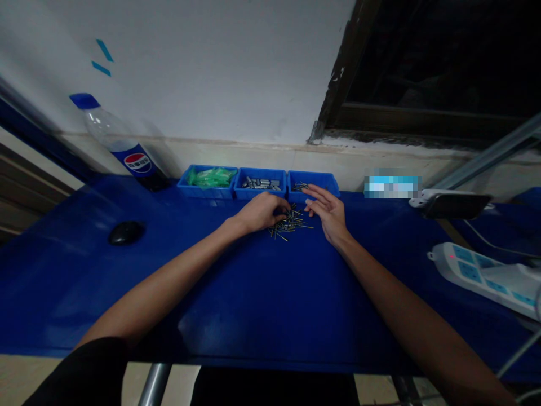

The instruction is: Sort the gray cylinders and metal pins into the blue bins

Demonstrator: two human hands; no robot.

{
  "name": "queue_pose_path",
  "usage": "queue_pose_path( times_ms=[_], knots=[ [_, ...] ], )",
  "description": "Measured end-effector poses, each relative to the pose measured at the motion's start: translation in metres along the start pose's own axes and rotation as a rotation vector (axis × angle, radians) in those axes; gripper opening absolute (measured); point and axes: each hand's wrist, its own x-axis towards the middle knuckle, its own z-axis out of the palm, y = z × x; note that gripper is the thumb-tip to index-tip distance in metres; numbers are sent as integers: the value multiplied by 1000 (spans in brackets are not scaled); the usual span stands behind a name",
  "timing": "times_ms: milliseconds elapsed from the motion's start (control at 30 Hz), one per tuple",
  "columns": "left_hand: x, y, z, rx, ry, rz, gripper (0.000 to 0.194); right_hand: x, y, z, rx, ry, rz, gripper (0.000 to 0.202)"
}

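Observation:
A loose pile of thin metal pins [287,226] with yellowish ends lies on the blue table [262,304]. My left hand [262,212] is at the pile's left edge, fingers curled and pressed together; what they hold, if anything, is too small to make out. On the pile's right, my right hand [327,211] is raised with its fingers apart, just in front of the right blue bin [332,181], which has similar thin pieces in it. The middle blue bin [243,192] holds short silvery metal cylinders. Green plastic packets [213,177] fill the left blue bin [203,193].
A cola bottle [137,160] stands at the back left, with a black mouse [125,232] in front of it. To the right are a phone on a stand [456,206], a white power strip [486,276] and cables. The wall rises behind the bins.

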Motion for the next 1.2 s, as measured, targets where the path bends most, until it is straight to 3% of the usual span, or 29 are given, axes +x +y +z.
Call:
queue_pose_path(
  times_ms=[467,733,1000,1200],
  knots=[
    [-1,0,6,70,-32,64,32,0,0,-2,46,-49,27,35],
    [1,7,-2,64,67,58,41,0,-2,-1,54,-53,49,35],
    [0,16,-8,-80,137,53,30,0,-4,-2,81,-65,71,33],
    [1,15,-8,-291,222,-6,8,1,-2,-2,90,-71,74,32]
  ],
)
